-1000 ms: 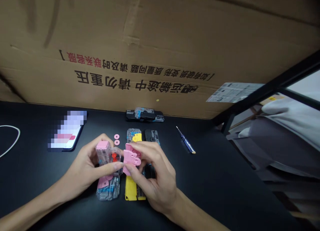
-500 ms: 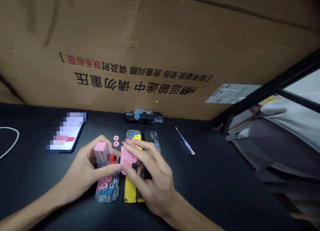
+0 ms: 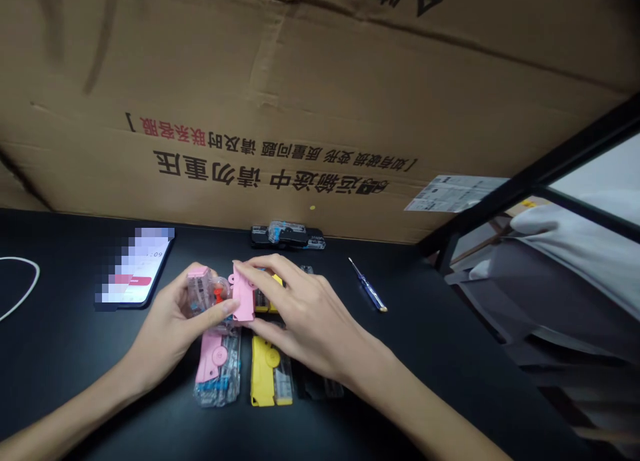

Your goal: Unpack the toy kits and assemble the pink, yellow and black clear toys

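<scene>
My left hand (image 3: 185, 314) grips a clear plastic toy body (image 3: 200, 293) with a pink end cap and a small red part inside. Between the thumb and fingers of my right hand (image 3: 300, 308) is a pink plastic panel (image 3: 243, 300), held upright against the right side of the clear body. My left thumb tip reaches the panel's edge. Just below my hands lies a clear piece with a pink plate (image 3: 211, 361) and blue bits. Beside it is a similar yellow piece (image 3: 264, 374). Another yellow-and-clear piece (image 3: 273, 302) is partly covered by my right hand.
A phone (image 3: 135, 268) lies at the left, near a white cable (image 3: 37, 274). A screwdriver (image 3: 367, 286) rests on the right. Black-and-clear pieces (image 3: 287, 234) sit by the cardboard box (image 3: 280, 81) at the back. A dark piece (image 3: 317, 384) lies under my right forearm.
My right hand has turned the pink panel and brought it left and slightly up against the clear body. More of the lower yellow and pink pieces shows. The camera view has shifted slightly.
</scene>
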{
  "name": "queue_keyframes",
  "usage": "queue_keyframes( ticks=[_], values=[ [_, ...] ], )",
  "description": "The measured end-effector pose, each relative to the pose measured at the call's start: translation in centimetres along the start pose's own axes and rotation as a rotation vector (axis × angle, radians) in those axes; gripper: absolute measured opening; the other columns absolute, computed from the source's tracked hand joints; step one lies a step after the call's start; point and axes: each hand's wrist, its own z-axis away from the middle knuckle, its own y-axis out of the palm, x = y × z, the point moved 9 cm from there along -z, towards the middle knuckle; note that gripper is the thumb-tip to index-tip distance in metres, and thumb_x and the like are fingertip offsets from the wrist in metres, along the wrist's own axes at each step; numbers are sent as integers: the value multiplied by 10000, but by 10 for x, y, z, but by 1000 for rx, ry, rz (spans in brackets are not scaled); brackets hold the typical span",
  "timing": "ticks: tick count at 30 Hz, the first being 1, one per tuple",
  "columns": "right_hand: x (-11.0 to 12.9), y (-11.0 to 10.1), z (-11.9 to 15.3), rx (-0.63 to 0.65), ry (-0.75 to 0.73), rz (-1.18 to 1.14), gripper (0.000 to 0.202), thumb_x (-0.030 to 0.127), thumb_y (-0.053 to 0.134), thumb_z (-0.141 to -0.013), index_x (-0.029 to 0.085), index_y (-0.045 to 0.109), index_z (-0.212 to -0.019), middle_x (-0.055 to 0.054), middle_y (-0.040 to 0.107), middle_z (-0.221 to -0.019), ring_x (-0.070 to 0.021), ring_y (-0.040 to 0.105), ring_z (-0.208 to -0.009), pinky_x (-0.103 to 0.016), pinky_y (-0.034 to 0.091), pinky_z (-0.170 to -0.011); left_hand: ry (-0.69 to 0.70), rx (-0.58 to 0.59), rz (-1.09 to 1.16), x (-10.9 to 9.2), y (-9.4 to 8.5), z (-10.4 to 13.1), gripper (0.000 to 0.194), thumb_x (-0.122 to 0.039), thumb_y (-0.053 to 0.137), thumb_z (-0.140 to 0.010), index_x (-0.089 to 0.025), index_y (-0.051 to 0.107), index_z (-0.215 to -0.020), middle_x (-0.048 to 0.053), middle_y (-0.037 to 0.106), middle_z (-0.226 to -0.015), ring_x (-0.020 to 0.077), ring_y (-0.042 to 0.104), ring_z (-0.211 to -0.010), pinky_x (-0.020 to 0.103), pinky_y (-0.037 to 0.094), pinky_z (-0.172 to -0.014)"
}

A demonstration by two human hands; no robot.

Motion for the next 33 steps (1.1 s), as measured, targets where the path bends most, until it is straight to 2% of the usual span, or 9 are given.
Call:
queue_keyframes(
  ticks=[8, 12, 14, 16, 18, 21, 25, 28, 33],
  values=[
    [-4, 6, -23, 72, 36, -88, 736, 259, 796, -1028, 139, 492, -1687, -214, 684, -1484, -387, 697, -1358, -585, 714, -992, -88, -42, 72, 10, -4, 1, 448, -446, 1037, -783, -222, 731, -1022, -19, 739, -982, 191, 753, -846, 322, 730, -718],
    [-16, 7, -36, 97, 63, -105, 581, 251, 820, -1020, 163, 619, -1559, -184, 694, -1432, -364, 716, -1287, -567, 691, -1014, -119, -36, 77, 13, -3, 2, 417, -531, 949, -896, -207, 712, -1010, -12, 736, -910, 180, 763, -728, 321, 721, -660],
    [-23, 7, -42, 92, 82, -116, 513, 306, 841, -1027, 139, 670, -1480, -182, 701, -1391, -360, 717, -1267, -564, 672, -1033, -128, -45, 77, 13, -3, 2, 438, -569, 909, -933, -198, 697, -1028, -5, 755, -893, 166, 755, -630, 320, 709, -616],
    [-29, 7, -47, 78, 104, -127, 508, 362, 851, -1031, 144, 680, -1457, -173, 702, -1376, -354, 714, -1262, -562, 652, -1052, -130, -62, 79, 13, -4, 2, 471, -592, 904, -930, -194, 684, -1056, 17, 788, -945, 175, 772, -619, 325, 704, -589],
    [-34, 9, -49, 71, 121, -132, 496, 374, 852, -1033, 167, 680, -1450, -158, 704, -1378, -350, 708, -1275, -557, 633, -1067, -122, -83, 78, 12, -6, 1, 487, -596, 911, -925, -195, 677, -1074, 37, 807, -1013, 189, 800, -676, 323, 711, -604],
    [-39, 13, -50, 72, 140, -142, 509, 313, 834, -1033, 156, 655, -1483, -153, 697, -1385, -344, 704, -1270, -547, 624, -1059, -111, -108, 72, 12, -9, 2, 478, -585, 909, -934, -199, 670, -1083, 39, 816, -1039, 191, 814, -706, 320, 716, -623],
    [-49, 10, -48, 22, 148, -204, 616, 240, 812, -1010, 151, 579, -1574, -144, 672, -1404, -318, 710, -1248, -532, 614, -1095, -80, -129, 69, 12, -10, 5, 449, -571, 892, -957, -209, 657, -1081, 23, 819, -974, 194, 815, -703, 323, 718, -650],
    [-54, 8, -46, -12, 154, -248, 588, 242, 812, -1006, 173, 594, -1548, -128, 675, -1369, -308, 708, -1240, -530, 605, -1118, -41, -136, 64, 11, -10, 5, 437, -573, 873, -972, -209, 665, -1094, 19, 814, -932, 218, 830, -774, 355, 736, -738],
    [-47, 17, -44, 19, 134, -278, 603, 206, 795, -1005, 122, 577, -1561, -164, 673, -1400, -331, 680, -1324, -562, 579, -1185, 18, -186, 17, 5, -15, 4, 389, -568, 820, -1014, -225, 650, -1082, 5, 792, -893, 227, 818, -802, 371, 727, -768]
  ],
)
